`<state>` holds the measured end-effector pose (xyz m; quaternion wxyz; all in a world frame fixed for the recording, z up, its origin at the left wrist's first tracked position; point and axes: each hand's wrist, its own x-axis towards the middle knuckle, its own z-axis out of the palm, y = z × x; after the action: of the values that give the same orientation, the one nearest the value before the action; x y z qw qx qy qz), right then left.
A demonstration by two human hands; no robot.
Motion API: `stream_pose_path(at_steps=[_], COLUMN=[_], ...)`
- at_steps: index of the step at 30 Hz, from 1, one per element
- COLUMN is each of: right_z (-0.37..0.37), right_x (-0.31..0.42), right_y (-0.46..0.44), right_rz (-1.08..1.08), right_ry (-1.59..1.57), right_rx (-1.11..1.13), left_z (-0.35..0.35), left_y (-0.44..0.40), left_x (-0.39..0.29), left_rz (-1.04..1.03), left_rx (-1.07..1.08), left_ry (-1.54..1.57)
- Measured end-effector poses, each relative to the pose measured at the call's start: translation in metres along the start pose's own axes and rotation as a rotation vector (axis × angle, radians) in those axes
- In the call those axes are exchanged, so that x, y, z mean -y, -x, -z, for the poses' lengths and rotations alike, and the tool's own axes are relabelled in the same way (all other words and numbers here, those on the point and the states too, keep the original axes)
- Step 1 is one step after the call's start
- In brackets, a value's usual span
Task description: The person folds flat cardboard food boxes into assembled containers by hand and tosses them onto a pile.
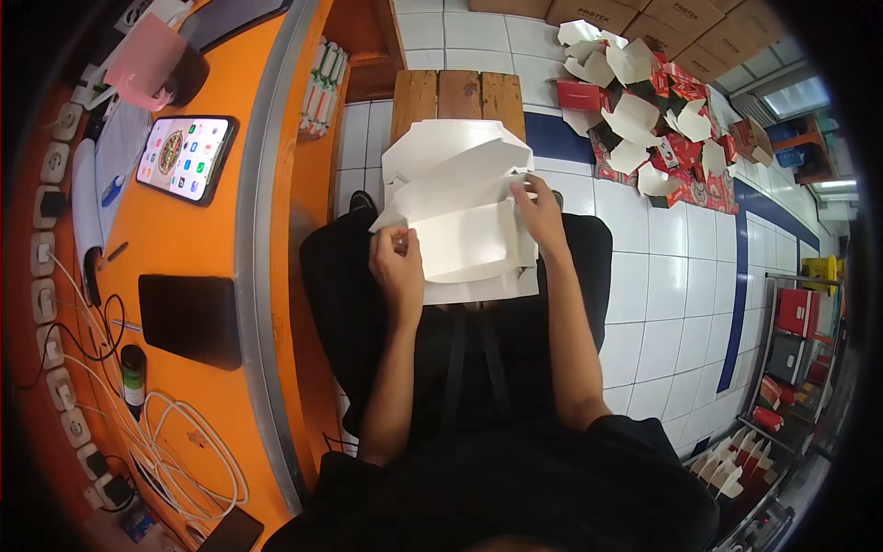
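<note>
At twelve o'clock, the white carton (pixel 464 247) hides part of the wooden tabletop (pixel 460 92); at ten, the phone (pixel 187 158) shows unreadably small icons (pixel 200 167); at one, the top edge crops a brown box (pixel 602 11).

Bright light falls inside the box (pixel 464 247); the phone (pixel 187 158) glows. Fisheye curvature bends the edges into black corners, and the red case (pixel 795 313) seems slightly blurred.

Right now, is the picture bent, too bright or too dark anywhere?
Head view: wide-lens bending, the metal counter edge bowing and the corners black; head view: the white box bright inside, its detail nearly washed out; head view: the black clothing so dark that folds barely show.
</note>
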<state>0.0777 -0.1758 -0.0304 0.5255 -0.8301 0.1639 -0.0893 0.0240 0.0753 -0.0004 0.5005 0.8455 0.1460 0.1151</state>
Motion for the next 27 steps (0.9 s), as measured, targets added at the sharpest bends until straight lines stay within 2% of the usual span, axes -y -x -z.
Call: stream_pose_path(at_steps=[1, 2, 4, 6, 7, 9, 10, 12, 14, 17, 19, 23, 25, 26, 27], right_z=[0.004, 0.007, 0.007, 0.004, 0.005, 0.005, 0.005, 0.003, 0.004, 0.000, -0.001, -0.002, 0.013, 0.023, 0.036], right_x=[0.002, 0.004, 0.009, 0.006, 0.014, 0.028, 0.027, 0.029, 0.037, 0.038, 0.037, 0.024, 0.038, 0.050, 0.064], right_y=[-0.001, -0.003, -0.003, 0.004, 0.010, 0.022, 0.025, 0.034, 0.042, 0.048, 0.055, 0.067, 0.070, 0.072, 0.075], right_rz=[0.001, -0.072, -0.146, -0.075, -0.073, -0.027, -0.030, -0.171, -0.230, -0.206, -0.049, 0.029, 0.041, 0.048, 0.103], right_ry=[-0.001, -0.020, -0.042, 0.061, 0.062, 0.145, 0.148, 0.115, 0.059, 0.044, 0.194, 0.295, 0.329, 0.361, 0.369], right_rx=[-0.006, 0.033, 0.078, 0.070, 0.070, 0.030, 0.024, 0.024, 0.049, 0.085, 0.115, 0.162, 0.140, 0.113, 0.226], left_z=[-0.006, -0.012, -0.023, -0.039, -0.050, -0.069, -0.073, -0.078, -0.083, -0.086, -0.089, -0.074, -0.049, -0.028, 0.001], left_y=[0.000, -0.001, -0.001, 0.014, 0.019, 0.021, 0.018, 0.012, 0.012, 0.013, 0.012, 0.007, 0.005, 0.006, 0.007], left_x=[-0.004, -0.006, -0.012, -0.042, -0.043, -0.043, -0.040, -0.030, -0.019, -0.015, -0.010, -0.021, -0.030, -0.036, -0.050], left_rz=[-0.153, -0.159, -0.486, -0.067, -0.068, 0.051, 0.049, 0.102, 0.113, 0.228, 0.270, 0.295, -0.063, -0.171, -0.278], left_rx=[-0.103, -0.102, -0.030, 0.387, 0.386, 0.587, 0.594, 0.602, 0.580, 0.572, 0.528, 0.563, 0.488, 0.425, 0.363], left_ry=[-0.021, -0.020, -0.217, -0.023, -0.022, -0.018, -0.016, -0.056, 0.025, 0.199, 0.310, 0.243, 0.125, 0.037, -0.054])
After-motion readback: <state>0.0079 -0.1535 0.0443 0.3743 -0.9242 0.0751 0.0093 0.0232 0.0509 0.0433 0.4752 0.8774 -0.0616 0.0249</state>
